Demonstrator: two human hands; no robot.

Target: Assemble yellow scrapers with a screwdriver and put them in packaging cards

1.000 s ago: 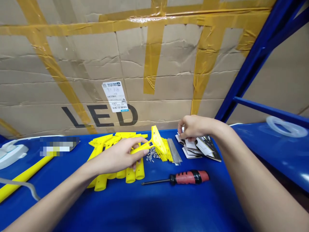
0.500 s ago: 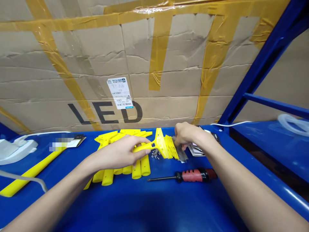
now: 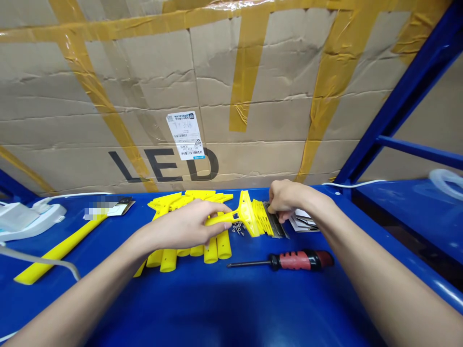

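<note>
My left hand [image 3: 197,222] is closed around the handle of a yellow plastic scraper [image 3: 246,214], whose wide head points right. Beside that head stands a row of thin yellow plates [image 3: 261,218]. Just right of them are dark, thin, flat pieces [image 3: 277,226], seemingly in clear plastic. The fingers of my right hand [image 3: 285,200] pinch at their upper end; the fingertips are partly hidden. Small screws and nuts [image 3: 238,228] lie below the scraper's neck. More yellow scraper handles [image 3: 168,260] are heaped under and behind my left hand.
A red and black screwdriver [image 3: 294,260] lies in front on the blue shelf [image 3: 202,308]. Printed cards [image 3: 303,221] are behind my right wrist. On the left are a long yellow scraper [image 3: 60,250] and a white power strip [image 3: 39,222]. A taped carton [image 3: 144,106] stands behind.
The view has shifted slightly. My right fingers have moved a little at the dark flat pieces, which now show more plainly. My left hand keeps its hold on the scraper.
</note>
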